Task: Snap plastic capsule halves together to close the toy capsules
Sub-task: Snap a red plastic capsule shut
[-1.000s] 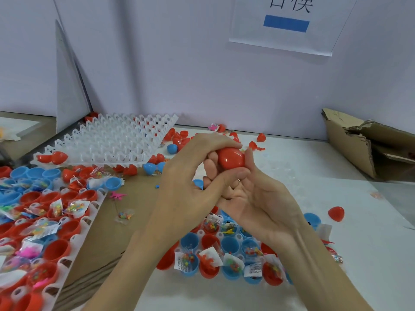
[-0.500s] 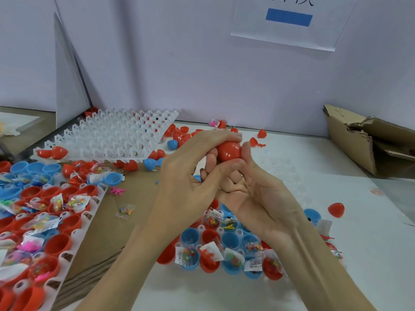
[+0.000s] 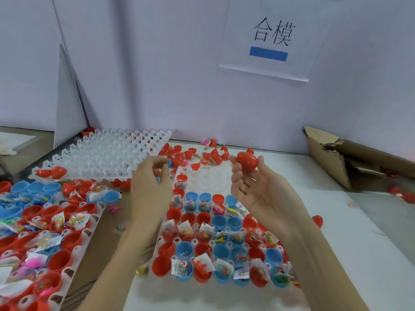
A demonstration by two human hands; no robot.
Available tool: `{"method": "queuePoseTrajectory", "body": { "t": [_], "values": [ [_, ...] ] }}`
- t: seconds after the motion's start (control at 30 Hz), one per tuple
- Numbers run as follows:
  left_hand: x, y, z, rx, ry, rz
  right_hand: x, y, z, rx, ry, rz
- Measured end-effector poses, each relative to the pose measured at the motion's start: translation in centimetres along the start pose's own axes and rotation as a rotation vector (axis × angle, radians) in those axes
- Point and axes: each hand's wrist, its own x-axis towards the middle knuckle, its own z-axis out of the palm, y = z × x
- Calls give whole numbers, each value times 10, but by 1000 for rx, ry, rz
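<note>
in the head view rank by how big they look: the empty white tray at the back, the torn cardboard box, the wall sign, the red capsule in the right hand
1. empty white tray
2. torn cardboard box and wall sign: look alike, and distance differs, so unranked
3. red capsule, pinched by the right hand

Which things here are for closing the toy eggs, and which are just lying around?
For the job:
red capsule held by right hand
left hand
tray of filled halves
loose red halves

Lying around:
cardboard box
wall sign
</note>
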Motion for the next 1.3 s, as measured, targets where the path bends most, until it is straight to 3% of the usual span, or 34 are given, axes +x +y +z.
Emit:
{"method": "queuePoseTrajectory", "body": {
  "t": [0.2, 0.37, 0.5, 0.63, 0.8, 0.97, 1.07, 1.3],
  "values": [
    [3, -13, 8, 256, -340, 36, 17, -69, -3, 118, 164, -148],
    [1, -14, 12, 297, -361, 75, 69, -146, -18, 132, 424, -432],
    [1, -16, 12, 318, -371, 101, 100, -172, -46, 111, 467, -507],
    [3, -19, 12, 334, -353, 124, 113, -145, -62, -270, 482, -402],
    [3, -18, 10, 279, -327, 108, 100, -72, -31, -730, 333, -187],
    [4, -16, -2, 91, -203, -34, 105, 7, 11, -1414, 74, -222],
    [7, -18, -5, 120, -127, -83, 118, 37, 25, -1802, -51, -305],
    [5, -20, -4, 327, -168, 1, 141, 53, 30, -2052, -12, -289]
  ]
}}
